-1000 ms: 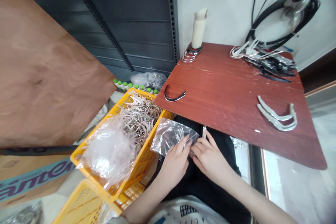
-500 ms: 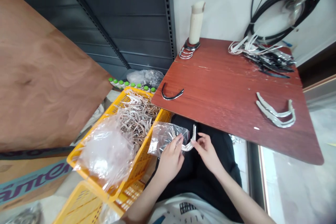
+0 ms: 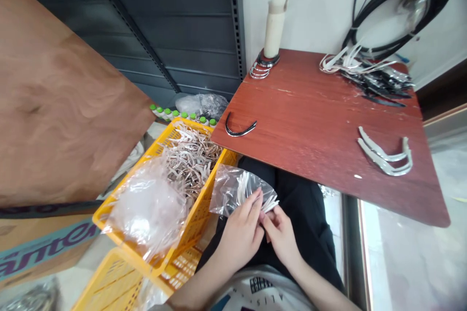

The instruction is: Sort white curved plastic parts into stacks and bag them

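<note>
Above my lap is a clear plastic bag (image 3: 223, 189) with several curved, shiny silver-white strips (image 3: 242, 187) in it. My left hand (image 3: 242, 228) is closed on the bag, its fingers lying together over the strips. Close against it, my right hand (image 3: 281, 234) pinches at the bag's right end, where the tips of the strips show. Whether those tips stick out of the plastic I cannot tell. My fingers hide the middle of the strips.
On my left stands a yellow crate (image 3: 204, 199) with many similar strips and a pile of clear bags (image 3: 148, 204). Ahead, a red-brown table (image 3: 310, 107) carries a black curved piece (image 3: 239, 131), two silver ones (image 3: 386, 158), a whitish cylinder (image 3: 274, 29) and a strip pile (image 3: 379, 80).
The strips, which stuck out to the right of the bag, now lie mostly within it. My right hand has moved left and down, against my left hand, and its fingers have closed.
</note>
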`<move>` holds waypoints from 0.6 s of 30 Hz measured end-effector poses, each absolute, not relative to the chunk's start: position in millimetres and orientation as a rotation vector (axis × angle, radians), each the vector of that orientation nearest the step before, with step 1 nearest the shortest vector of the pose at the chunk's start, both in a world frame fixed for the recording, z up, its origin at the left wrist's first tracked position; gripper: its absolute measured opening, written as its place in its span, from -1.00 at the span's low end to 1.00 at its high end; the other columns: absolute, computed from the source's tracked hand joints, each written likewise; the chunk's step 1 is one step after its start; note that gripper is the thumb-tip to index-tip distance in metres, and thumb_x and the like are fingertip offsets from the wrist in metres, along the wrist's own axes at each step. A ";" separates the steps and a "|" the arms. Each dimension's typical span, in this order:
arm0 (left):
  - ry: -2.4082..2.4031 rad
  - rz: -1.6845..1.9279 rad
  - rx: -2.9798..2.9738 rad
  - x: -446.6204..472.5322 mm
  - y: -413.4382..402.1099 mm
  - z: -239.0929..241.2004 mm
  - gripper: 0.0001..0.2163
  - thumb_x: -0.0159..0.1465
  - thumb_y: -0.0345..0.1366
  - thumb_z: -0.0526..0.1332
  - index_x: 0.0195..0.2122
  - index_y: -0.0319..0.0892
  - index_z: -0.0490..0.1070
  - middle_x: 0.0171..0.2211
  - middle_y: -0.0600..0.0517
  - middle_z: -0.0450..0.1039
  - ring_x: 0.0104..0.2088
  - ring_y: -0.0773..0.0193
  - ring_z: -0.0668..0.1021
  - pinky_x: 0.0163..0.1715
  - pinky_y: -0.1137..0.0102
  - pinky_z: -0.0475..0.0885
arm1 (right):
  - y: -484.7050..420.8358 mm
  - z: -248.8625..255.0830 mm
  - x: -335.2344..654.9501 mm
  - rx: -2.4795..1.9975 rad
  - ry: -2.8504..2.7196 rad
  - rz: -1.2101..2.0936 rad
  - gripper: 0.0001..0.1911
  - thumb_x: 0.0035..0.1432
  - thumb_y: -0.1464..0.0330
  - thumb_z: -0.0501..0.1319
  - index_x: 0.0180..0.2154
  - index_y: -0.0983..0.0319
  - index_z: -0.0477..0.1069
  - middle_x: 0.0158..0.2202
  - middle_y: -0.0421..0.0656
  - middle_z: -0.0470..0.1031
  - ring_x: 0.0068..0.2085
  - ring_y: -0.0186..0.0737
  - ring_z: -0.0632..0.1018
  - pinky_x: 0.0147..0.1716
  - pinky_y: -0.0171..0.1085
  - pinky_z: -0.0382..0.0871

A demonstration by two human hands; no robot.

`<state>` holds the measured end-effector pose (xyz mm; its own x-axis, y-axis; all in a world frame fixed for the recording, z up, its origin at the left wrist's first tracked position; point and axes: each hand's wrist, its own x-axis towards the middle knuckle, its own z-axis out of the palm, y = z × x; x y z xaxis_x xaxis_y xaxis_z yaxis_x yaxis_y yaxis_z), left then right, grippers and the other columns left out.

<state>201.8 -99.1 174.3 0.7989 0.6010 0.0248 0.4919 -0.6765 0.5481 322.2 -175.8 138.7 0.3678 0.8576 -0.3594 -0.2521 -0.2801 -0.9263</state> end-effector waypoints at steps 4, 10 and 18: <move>0.820 0.264 2.517 207.7 -102.1 178.2 -0.36 0.22 -0.51 0.03 0.35 -0.19 0.00 0.35 -0.15 0.11 0.26 0.10 0.35 0.16 0.18 0.42 | -180.0 137.2 319.8 -1.439 -0.593 1.145 -0.70 0.27 0.12 0.17 -0.19 0.22 0.42 -0.38 -0.18 0.53 -0.35 -0.26 0.50 -0.29 -0.31 0.40; 0.800 0.242 2.608 218.5 -108.4 182.1 -0.43 0.25 -0.47 0.03 0.32 -0.17 0.10 0.34 -0.13 0.14 0.17 0.09 0.45 0.09 0.22 0.46 | -171.1 136.2 330.9 -1.286 -0.544 1.335 -0.63 0.18 0.06 0.23 -0.22 0.25 0.50 -0.31 -0.12 0.58 -0.29 -0.15 0.55 -0.22 -0.23 0.43; 0.748 0.146 2.639 216.7 -113.2 182.8 -0.48 0.27 -0.42 0.08 0.27 -0.04 0.19 0.36 -0.08 0.10 0.06 0.10 0.51 0.00 0.18 0.50 | -175.8 126.2 345.5 -1.486 -0.735 1.241 -0.72 0.20 0.19 0.19 -0.33 0.28 0.51 -0.37 -0.11 0.58 -0.32 -0.13 0.55 -0.25 -0.23 0.43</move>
